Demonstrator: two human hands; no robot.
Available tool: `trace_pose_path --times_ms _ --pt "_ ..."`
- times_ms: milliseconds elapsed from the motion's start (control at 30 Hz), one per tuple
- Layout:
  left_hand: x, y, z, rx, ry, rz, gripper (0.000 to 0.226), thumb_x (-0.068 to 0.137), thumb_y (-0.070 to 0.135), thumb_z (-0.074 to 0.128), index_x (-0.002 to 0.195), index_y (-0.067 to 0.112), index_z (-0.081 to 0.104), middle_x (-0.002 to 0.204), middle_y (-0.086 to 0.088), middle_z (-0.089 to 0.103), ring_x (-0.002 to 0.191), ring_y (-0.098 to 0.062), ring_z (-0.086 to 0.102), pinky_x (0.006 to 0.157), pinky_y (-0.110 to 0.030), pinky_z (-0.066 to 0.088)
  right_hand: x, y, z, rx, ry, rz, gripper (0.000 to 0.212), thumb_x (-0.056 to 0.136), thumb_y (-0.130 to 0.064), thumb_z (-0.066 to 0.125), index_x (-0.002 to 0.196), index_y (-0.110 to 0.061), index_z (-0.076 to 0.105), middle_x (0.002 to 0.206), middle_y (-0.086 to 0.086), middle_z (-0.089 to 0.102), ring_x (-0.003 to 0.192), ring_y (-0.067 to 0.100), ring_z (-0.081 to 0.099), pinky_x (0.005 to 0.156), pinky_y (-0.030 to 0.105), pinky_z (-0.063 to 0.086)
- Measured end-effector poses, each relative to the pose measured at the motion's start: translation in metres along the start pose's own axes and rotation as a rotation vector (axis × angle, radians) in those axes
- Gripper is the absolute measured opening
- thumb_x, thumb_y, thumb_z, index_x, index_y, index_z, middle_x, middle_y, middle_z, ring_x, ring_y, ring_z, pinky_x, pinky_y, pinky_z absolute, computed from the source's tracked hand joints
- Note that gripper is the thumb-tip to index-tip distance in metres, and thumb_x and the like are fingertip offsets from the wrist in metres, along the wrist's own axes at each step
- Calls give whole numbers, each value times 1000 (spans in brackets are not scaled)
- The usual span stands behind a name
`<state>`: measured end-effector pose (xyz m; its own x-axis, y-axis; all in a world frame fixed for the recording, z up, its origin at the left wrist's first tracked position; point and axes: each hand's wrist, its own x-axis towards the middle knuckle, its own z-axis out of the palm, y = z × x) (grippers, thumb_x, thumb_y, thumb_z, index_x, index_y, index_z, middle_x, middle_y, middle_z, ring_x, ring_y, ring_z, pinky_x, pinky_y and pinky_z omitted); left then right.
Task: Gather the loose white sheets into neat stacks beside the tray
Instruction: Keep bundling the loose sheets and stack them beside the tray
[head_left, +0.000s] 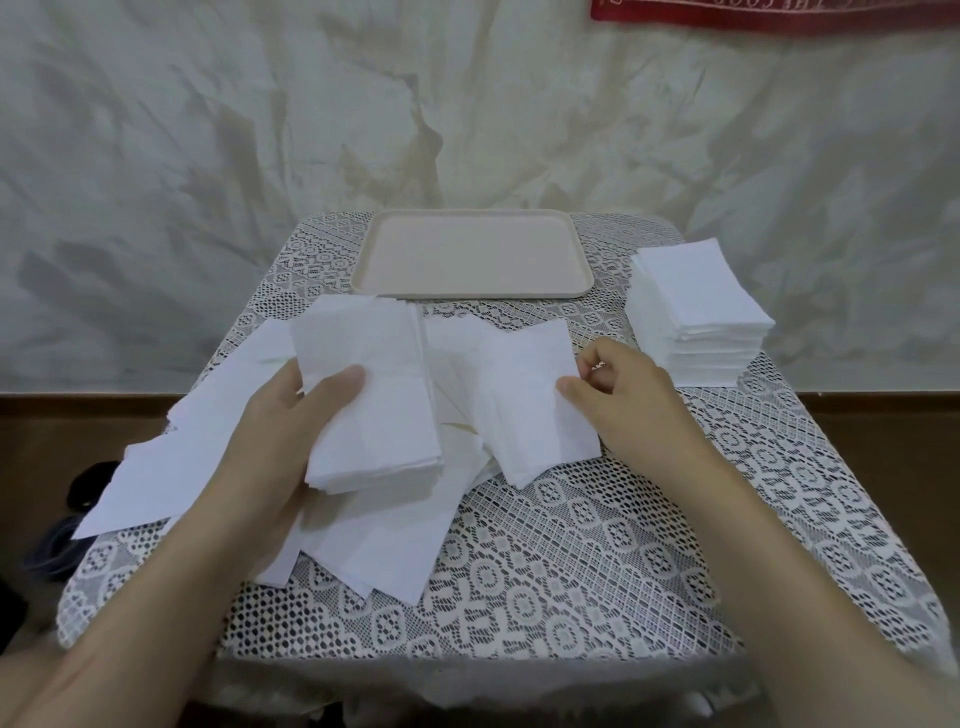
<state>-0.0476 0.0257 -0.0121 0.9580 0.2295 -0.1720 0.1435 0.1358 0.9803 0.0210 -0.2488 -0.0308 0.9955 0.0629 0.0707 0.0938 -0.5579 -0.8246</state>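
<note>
While the left hand (280, 426) grips a small bundle of white sheets (374, 415) from below, with its thumb pressed flat on the top sheet, the right hand (628, 400) pinches the right edge of a single white sheet (540, 410) between thumb and curled forefinger. The bundle is held just above the table's left half and is tilted a little. Its edges are roughly squared, though the far ones fan out slightly. The pinched sheet lies just right of the bundle, askew, and its near corner reaches the lace tablecloth (571, 561).

Under and around both of them, loose sheets (171, 478) spread in an untidy overlapping drift across the left and middle of the table. Some of them jut past its left edge. A tall stack (696, 306) of the same white sheets stands by the right edge of the table, to the right of the tray and apart from it. Its sides are fairly even.

The beige rectangular tray (472, 254) sits at the far middle of the table, with the nearest loose sheets just touching its front rim. Behind the table there is a pale streaked wall (208, 130), and a strip of red cloth (779, 13) hangs at the top right.
</note>
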Motion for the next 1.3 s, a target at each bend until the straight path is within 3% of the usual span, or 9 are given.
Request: trace_pose_path --times_ms 133,267,400,533,733,1067,1233,1300 --pt "-1 0 -1 0 -3 2 33 98 31 65 130 21 68 113 -5 80 102 -25 78 82 -40 56 0 -3 -2 173 12 57 13 93 -17 68 86 -18 57 78 12 69 68 21 57 67 35 43" --pt "-2 1 0 0 -2 1 33 97 32 65 129 22 68 113 -5 80 101 -25 78 82 -40 56 -1 -11 4 323 -74 144 10 91 -22 75 100 -22 70 94 -3 78 86 15 75 80 37 58" --pt "-1 1 1 -5 2 -8 32 98 31 65 129 21 68 113 -6 80 102 -26 78 84 -41 57 -2 -14 7 210 -150 140 2 92 -23 75 91 -22 75 87 -9 77 79 10 74 78 35 58" --pt "0 0 1 -1 -4 -1 31 98 31 65 128 22 68 113 -5 80 101 -25 78 85 -42 57 2 -15 2 114 6 94 4 97 -23 65 98 -22 69 94 -11 70 89 14 67 75 31 52" --pt "0 -1 0 -8 -4 5 34 96 31 65 129 22 68 115 -5 80 103 -26 78 87 -42 57 6 -14 10 -145 -17 73 34 95 -32 66 125 -15 61 117 3 67 107 27 62 94 45 51" --pt "0 0 1 0 -1 10 33 96 31 65 128 22 68 113 -5 80 101 -24 78 82 -40 58 5 -15 11 -126 -30 86 29 92 -29 69 118 -19 67 110 -1 71 102 25 66 92 44 54" --pt "0 0 0 0 -6 13 34 96 31 66 128 22 68 114 -5 80 102 -25 78 87 -43 57 5 -17 11 -272 -74 124 28 94 -39 68 109 -16 65 98 -1 64 90 24 61 72 33 45" --pt "0 -1 0 4 -5 16 38 92 34 68 129 22 68 115 -5 80 104 -26 77 89 -44 57 5 -18 12 -288 -81 138 23 95 -38 67 107 -18 62 96 -1 61 90 25 60 73 33 44"
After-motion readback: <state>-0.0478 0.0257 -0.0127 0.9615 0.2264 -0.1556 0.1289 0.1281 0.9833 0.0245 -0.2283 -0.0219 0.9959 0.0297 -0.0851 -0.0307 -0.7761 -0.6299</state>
